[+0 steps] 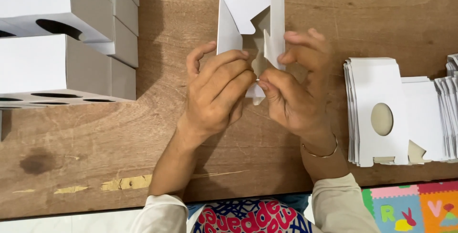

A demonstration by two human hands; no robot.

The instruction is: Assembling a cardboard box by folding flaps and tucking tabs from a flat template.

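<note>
A white cardboard box blank (pixel 243 18), partly folded into a tube, stands over the wooden table (pixel 119 142) at the top centre. My left hand (pixel 217 92) grips its near left side, fingers curled over the edge. My right hand (pixel 298 85) pinches the near right flap between thumb and fingers. The box's far flaps stand open and its grey inside shows. The near end of the box is hidden behind my fingers.
Folded white boxes with oval holes (pixel 57 37) are stacked at the left. A pile of flat white blanks with an oval cut-out (pixel 381 113) lies at the right, more blanks (pixel 451 104) beyond. A colourful foam floor mat (pixel 415 209) shows below the table's edge.
</note>
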